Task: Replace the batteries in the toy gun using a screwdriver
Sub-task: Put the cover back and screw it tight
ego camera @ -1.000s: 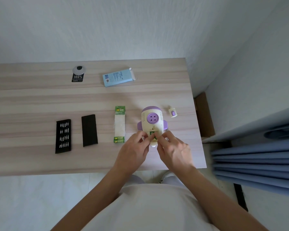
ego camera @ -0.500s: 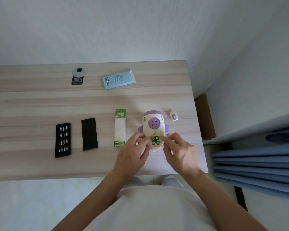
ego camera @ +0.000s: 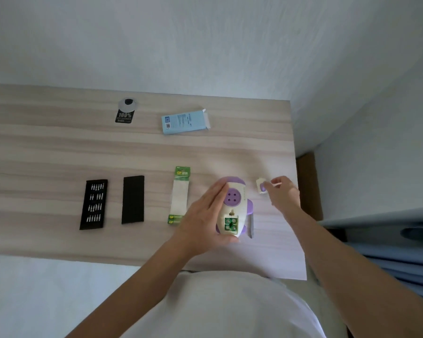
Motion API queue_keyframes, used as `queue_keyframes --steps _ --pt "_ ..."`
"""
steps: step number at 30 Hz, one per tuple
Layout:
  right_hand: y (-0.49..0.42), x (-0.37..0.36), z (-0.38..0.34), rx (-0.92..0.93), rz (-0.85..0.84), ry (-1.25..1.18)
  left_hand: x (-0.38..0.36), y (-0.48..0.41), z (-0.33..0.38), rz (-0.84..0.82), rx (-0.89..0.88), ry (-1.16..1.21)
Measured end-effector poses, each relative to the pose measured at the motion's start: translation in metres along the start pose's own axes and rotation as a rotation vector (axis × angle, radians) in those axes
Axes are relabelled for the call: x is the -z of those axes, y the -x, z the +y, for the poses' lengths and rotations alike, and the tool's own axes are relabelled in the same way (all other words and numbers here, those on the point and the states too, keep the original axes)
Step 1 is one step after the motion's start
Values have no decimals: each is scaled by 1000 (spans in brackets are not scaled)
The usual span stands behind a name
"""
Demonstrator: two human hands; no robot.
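Nearest the body, the left hand (ego camera: 203,215) lies against the left flank of the toy gun (ego camera: 233,203), fingers straight and pressed together, steadying it on the table (ego camera: 59,147). The toy rests flat with its open battery compartment (ego camera: 230,224) facing up, and four green-ended cells sit inside. It looks like hollow, smooth, rounded plastic: probably light, stiff and inclined to slide or rock, so the broad flanks are the sound place to hold it rather than the purple wings. Just on the far side of the toy from that hand lies a slim grey screwdriver (ego camera: 250,225), likely to roll if nudged. Farther out, the right hand (ego camera: 282,193) reaches with curled fingers to the small white-and-purple battery cover (ego camera: 261,187); its fingertips are at the piece, though the view does not settle whether they already pinch it. The cover is likely featherlight and easily dropped, best taken by its edges. Just left of the left hand lies a battery pack (ego camera: 181,196), then a black lid (ego camera: 133,200) and a case of bits (ego camera: 93,204). Beyond both hands sit a blue box (ego camera: 185,121) and a black tag (ego camera: 124,111). The pale wood-grain tabletop looks smooth and fairly slick; it stands in a corner of white wall (ego camera: 205,45), with a blue curtain (ego camera: 388,242) right of the right arm.
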State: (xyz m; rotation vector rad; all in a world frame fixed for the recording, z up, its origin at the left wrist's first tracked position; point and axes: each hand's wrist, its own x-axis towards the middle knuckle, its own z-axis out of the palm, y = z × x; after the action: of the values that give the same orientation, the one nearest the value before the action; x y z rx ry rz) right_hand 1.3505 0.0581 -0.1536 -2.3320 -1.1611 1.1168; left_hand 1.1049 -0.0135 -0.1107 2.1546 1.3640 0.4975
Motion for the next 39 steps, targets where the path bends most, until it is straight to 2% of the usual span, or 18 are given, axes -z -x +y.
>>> queue_keyframes --steps 7,14,20,28,35,39 --pt "-25 -12 -7 -74 -1 75 2 1 9 -19 78 27" --pt "-25 -14 0 20 -84 92 3 2 15 -20 138 17" --pt "-3 -1 11 -92 -214 -255 -6 13 27 14 266 79" --pt "60 30 0 76 -331 -642 -15 25 23 63 276 142" --pt "123 28 -15 283 -283 -510 -12 22 19 42 171 164" --pt "137 19 -19 371 -180 -337 -13 21 13 47 132 177"
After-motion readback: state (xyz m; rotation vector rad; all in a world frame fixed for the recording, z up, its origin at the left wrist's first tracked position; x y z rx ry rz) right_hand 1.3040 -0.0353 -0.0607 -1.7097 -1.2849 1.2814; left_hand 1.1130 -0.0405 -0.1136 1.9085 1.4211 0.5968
